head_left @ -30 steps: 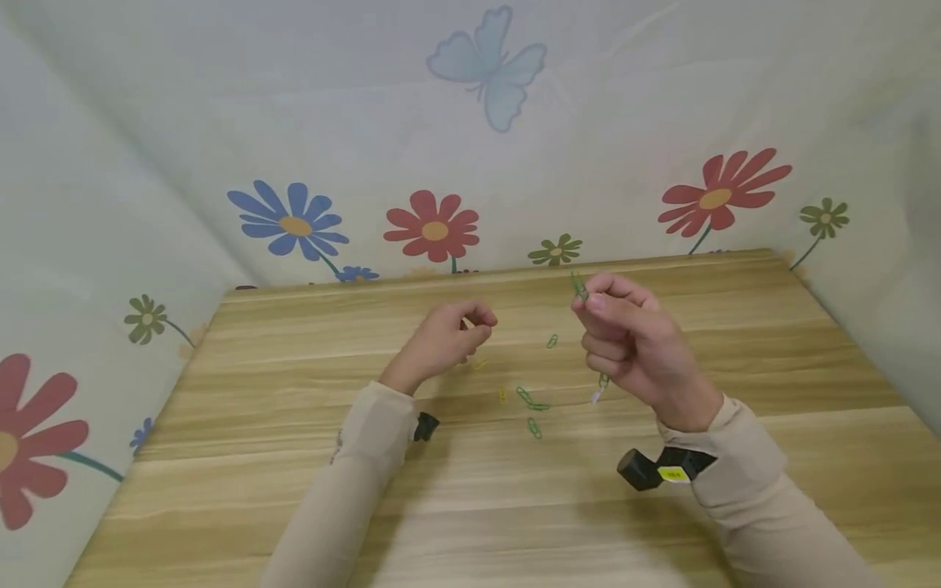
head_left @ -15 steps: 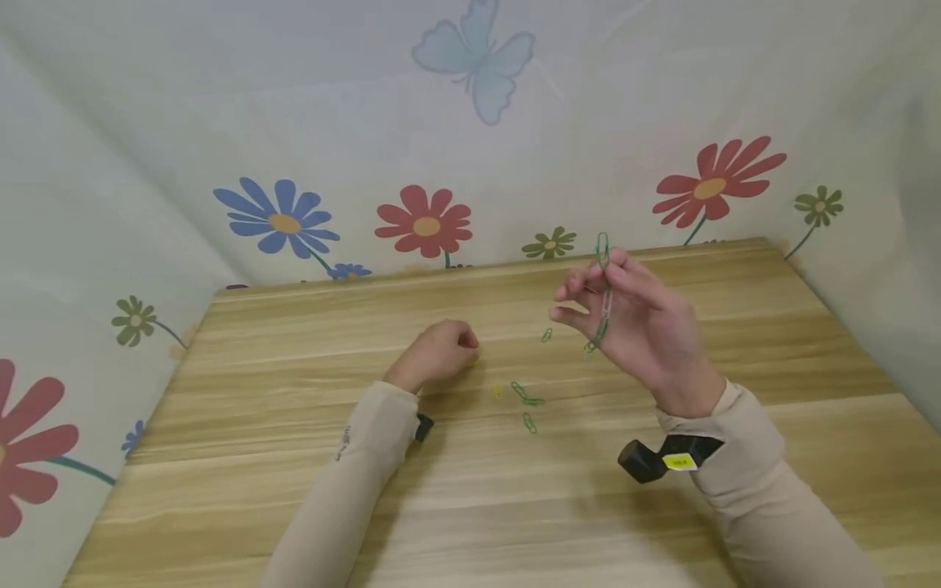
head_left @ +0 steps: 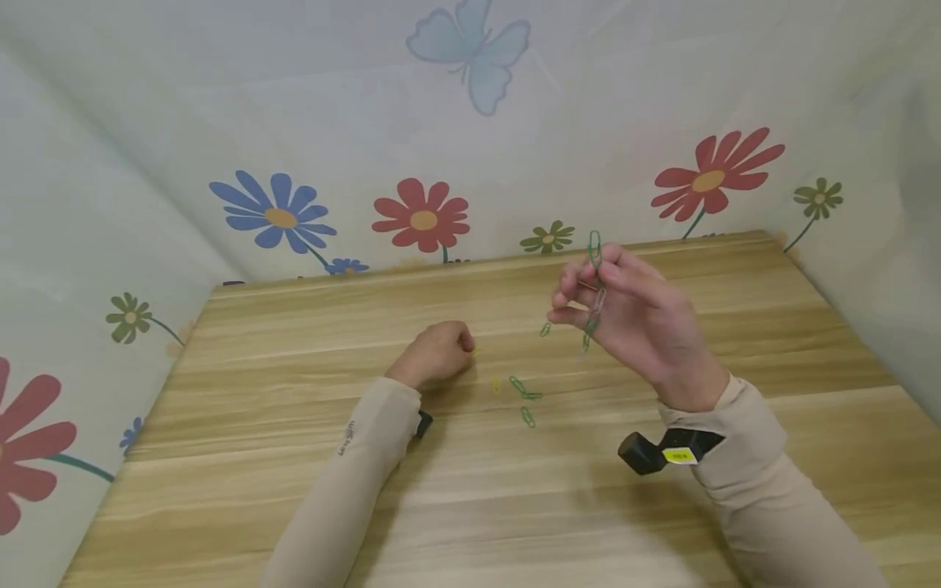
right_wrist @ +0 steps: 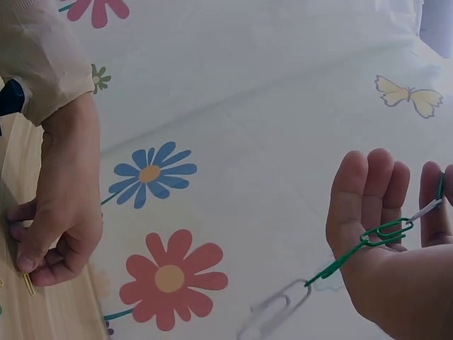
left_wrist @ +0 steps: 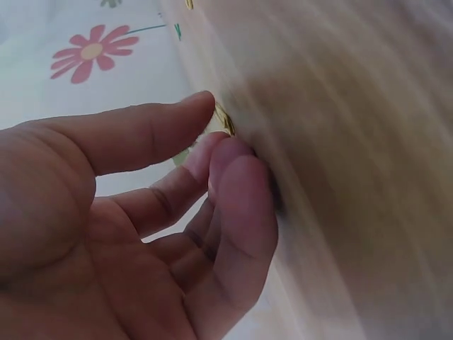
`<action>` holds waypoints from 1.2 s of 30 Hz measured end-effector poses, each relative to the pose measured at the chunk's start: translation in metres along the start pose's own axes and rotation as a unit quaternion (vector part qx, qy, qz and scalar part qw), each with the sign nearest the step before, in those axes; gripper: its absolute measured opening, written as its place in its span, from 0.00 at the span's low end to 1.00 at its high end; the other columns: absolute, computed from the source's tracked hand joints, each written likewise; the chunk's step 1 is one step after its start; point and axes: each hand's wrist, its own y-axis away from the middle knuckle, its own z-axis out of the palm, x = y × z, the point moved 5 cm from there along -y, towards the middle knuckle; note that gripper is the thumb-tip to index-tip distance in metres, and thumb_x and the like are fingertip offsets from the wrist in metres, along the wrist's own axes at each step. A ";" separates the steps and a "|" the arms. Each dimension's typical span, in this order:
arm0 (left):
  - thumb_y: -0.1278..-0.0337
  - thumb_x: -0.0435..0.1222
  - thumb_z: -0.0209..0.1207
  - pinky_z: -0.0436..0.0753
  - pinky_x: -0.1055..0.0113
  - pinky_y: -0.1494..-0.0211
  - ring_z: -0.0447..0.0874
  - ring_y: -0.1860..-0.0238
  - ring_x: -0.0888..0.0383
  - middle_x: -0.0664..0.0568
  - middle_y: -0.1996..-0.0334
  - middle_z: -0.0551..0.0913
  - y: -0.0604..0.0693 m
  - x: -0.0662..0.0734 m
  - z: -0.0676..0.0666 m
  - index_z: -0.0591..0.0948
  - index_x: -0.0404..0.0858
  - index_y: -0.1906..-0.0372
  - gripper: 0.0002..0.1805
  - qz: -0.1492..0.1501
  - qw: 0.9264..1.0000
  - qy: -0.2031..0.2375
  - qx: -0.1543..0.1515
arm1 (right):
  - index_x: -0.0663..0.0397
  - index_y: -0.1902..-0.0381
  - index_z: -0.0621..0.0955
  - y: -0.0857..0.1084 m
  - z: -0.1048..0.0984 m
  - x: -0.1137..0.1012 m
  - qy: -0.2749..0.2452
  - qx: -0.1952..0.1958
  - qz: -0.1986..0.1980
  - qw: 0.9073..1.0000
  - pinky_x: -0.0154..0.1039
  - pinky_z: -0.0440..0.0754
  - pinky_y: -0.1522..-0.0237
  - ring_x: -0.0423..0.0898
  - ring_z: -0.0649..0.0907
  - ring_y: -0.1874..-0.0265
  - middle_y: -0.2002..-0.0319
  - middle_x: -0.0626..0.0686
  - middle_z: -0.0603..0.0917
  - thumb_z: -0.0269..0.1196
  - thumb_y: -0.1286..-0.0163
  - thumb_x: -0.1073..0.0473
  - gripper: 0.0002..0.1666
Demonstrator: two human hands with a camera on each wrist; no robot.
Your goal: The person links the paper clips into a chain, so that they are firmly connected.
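My right hand (head_left: pixel 650 335) pinches a chain of linked paper clips (head_left: pixel 595 245) between thumb and index finger, raised above the table. Its top green clip stands above the fingertips. Green and white links hang across the palm, ending in a white clip (right_wrist: pixel 283 304) blurred in the right wrist view. Low at the table, my left hand (head_left: pixel 437 355) has its fingers bent toward the thumb, the tips at a yellow paper clip (right_wrist: pixel 29 283). That clip shows between thumb and fingertips in the left wrist view, partly hidden.
Between the hands, loose clips lie on the wooden table (head_left: pixel 470 506): a yellow one (head_left: pixel 496 385), a green pair (head_left: pixel 524 389) touching or linked, a green one (head_left: pixel 528 417) nearer, and another green one (head_left: pixel 545 330) farther back. A flowered cloth (head_left: pixel 331 122) hangs behind.
My right hand has shifted its grip; the chain now hangs down across the palm, its top clip upright. My left hand has lowered to the yellow clip and its fingers have closed in.
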 end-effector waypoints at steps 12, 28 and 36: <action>0.38 0.30 0.56 0.76 0.63 0.68 0.75 0.72 0.55 0.51 0.72 0.78 -0.003 0.006 0.005 0.81 0.38 0.69 0.06 -0.019 1.000 -0.010 -0.009 | 0.57 0.62 0.80 0.000 0.002 -0.002 0.083 0.001 0.012 0.996 0.44 0.79 0.51 0.51 0.80 0.58 0.61 0.54 0.82 0.44 0.21 0.68 0.17; 0.48 0.33 0.57 0.63 0.67 0.78 0.62 0.82 0.59 0.56 0.84 0.67 0.001 0.006 -0.001 0.71 0.41 0.81 0.10 0.031 0.995 0.089 -0.019 | 0.57 0.58 0.82 0.002 0.005 0.004 0.132 -0.038 0.012 0.990 0.37 0.76 0.70 0.44 0.78 0.75 0.65 0.52 0.84 0.47 0.22 0.72 0.16; 0.42 0.34 0.59 0.78 0.60 0.66 0.79 0.70 0.51 0.46 0.71 0.81 0.029 0.047 -0.039 0.78 0.38 0.62 0.05 0.175 0.948 0.264 0.021 | 0.58 0.59 0.82 0.002 0.009 0.001 0.257 -0.022 -0.003 0.966 0.38 0.63 0.85 0.47 0.64 0.85 0.80 0.50 0.71 0.51 0.23 0.71 0.12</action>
